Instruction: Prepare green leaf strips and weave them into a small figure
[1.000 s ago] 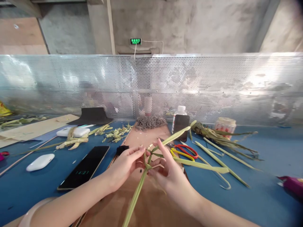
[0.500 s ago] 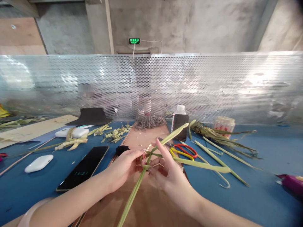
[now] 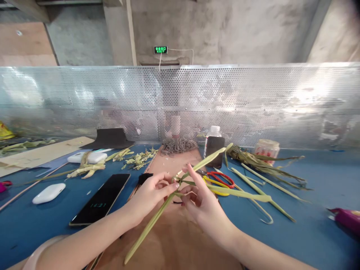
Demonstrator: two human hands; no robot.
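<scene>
Head view: my left hand (image 3: 150, 193) and right hand (image 3: 201, 204) both pinch the leaf strips (image 3: 197, 185) at their crossing, fingers clenched on them. Strips sit above the brown board (image 3: 174, 240) on the tabletop (image 3: 317, 228), scissors (image 3: 221, 179) just behind.

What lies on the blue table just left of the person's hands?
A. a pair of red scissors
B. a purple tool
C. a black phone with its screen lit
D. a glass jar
C: the phone lies on the table left of the left hand, while the scissors lie to the right.
</scene>
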